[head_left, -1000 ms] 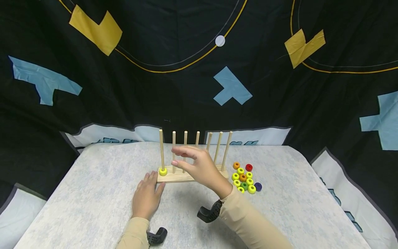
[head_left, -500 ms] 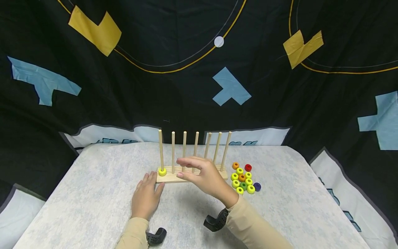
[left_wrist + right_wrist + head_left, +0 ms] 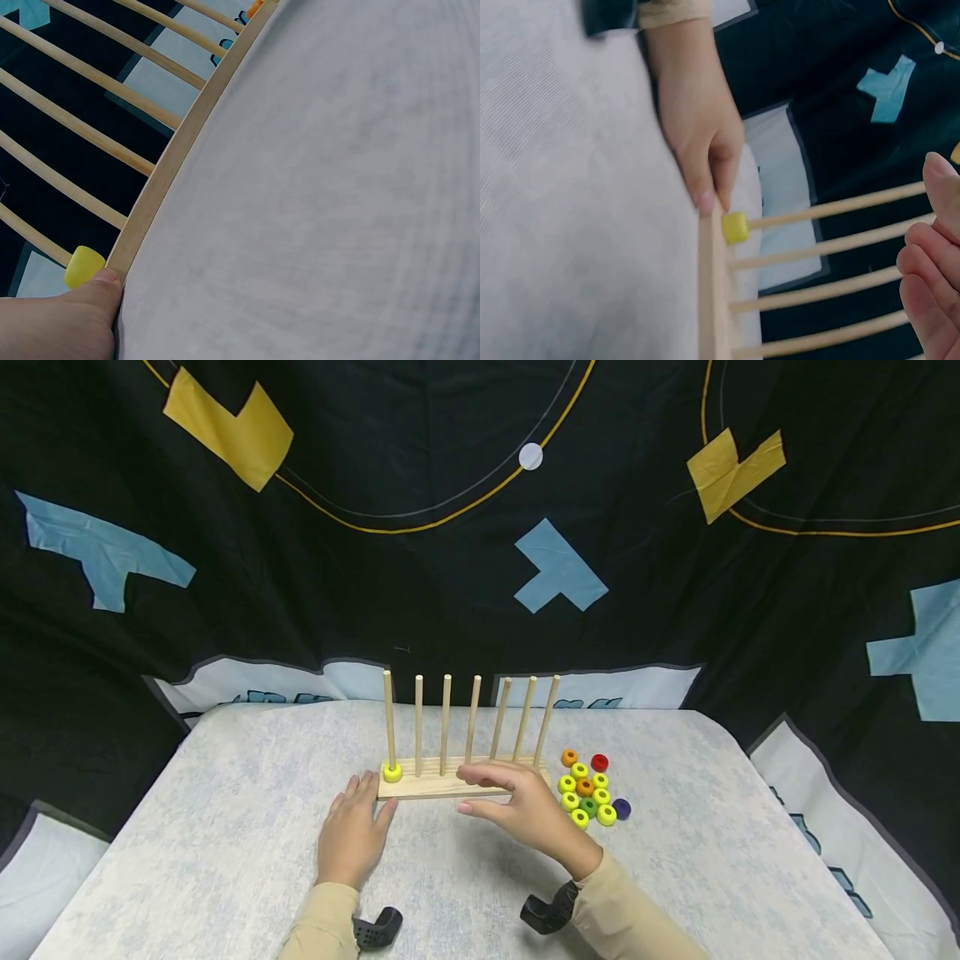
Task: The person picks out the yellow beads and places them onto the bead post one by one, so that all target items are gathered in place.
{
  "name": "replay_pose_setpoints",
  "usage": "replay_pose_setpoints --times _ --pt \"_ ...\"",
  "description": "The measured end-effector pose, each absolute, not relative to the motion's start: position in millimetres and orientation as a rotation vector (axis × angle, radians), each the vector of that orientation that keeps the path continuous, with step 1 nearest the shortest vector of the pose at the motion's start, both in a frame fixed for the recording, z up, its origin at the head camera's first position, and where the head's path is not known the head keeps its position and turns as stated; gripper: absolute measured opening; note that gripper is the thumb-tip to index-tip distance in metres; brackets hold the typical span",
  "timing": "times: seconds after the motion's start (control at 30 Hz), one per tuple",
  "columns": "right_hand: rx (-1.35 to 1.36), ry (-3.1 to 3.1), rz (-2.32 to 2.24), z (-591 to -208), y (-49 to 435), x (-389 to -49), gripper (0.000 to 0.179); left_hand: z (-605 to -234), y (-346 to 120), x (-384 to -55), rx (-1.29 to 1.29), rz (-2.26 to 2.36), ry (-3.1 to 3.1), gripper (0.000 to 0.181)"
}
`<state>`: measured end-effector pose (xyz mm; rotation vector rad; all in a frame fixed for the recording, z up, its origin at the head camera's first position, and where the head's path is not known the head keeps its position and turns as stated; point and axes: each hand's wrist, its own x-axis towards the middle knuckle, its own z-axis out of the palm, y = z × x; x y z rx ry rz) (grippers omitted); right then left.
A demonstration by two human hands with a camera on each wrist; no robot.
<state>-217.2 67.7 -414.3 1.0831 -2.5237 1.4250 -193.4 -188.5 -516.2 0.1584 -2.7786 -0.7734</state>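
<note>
A wooden peg board (image 3: 427, 787) with a row of upright pegs stands on the table. One yellow bead (image 3: 392, 772) sits at the foot of its leftmost peg. My left hand (image 3: 351, 839) holds the board's left end, thumb against the front edge and fingers at the end, as the right wrist view also shows. Over the board's right front my right hand (image 3: 532, 814) hovers, thumb and fingers apart with nothing between them. In the right wrist view, the right hand (image 3: 937, 277) appears at the right edge, overlapping the pegs.
Loose beads lie right of the board: several yellow ones (image 3: 606, 814), two orange, a red bead (image 3: 599, 762), a green bead (image 3: 588, 808) and a purple bead (image 3: 621, 809). The pale table (image 3: 225, 827) meets a dark curtain (image 3: 337, 593) behind.
My right hand has moved rightward and lower, away from the left pegs toward the board's right front. The left hand and the yellow bead on the peg stay in place.
</note>
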Motion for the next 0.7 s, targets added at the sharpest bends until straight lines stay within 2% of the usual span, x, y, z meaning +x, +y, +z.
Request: replay_pose_setpoints --times 0.3,0.7 --pt "0.949 -2.595 1.433 -434 104 -222 0.043 -517 -189 -193 0.141 -0.762 -2.776 0.063" --pt "0.674 -2.644 1.361 -460 177 -234 0.044 -516 -188 -193 0.139 -0.759 -2.783 0.063"
